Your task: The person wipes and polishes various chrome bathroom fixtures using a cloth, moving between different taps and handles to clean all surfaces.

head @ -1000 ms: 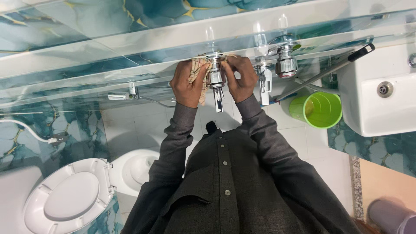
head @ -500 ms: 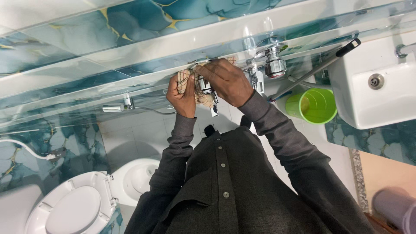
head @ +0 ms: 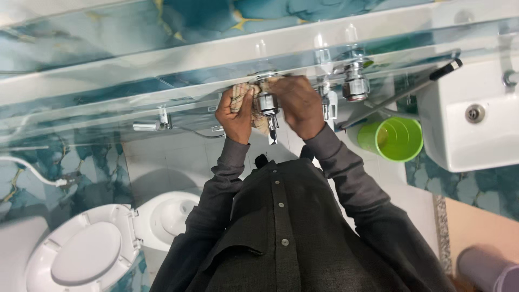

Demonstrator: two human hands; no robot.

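Chrome tap (head: 267, 104) sits on the tiled wall, dead centre between both hands, at 12 o'clock from the person's chest. Its long axis runs from the wall flange down toward the spout at 6 o'clock.

Head view: left hand (head: 236, 113) lies at 9 o'clock of the tap, fingers clenched around a checked cloth (head: 241, 93) pressed against the tap body. Right hand (head: 299, 105) lies at 3 o'clock, curled over the tap's side, touching it; whether it also pinches the cloth I cannot tell. Both hands equally near. Second chrome valve (head: 355, 85) stands further out at 3 o'clock, green cup (head: 390, 139) beyond it at 4 o'clock.
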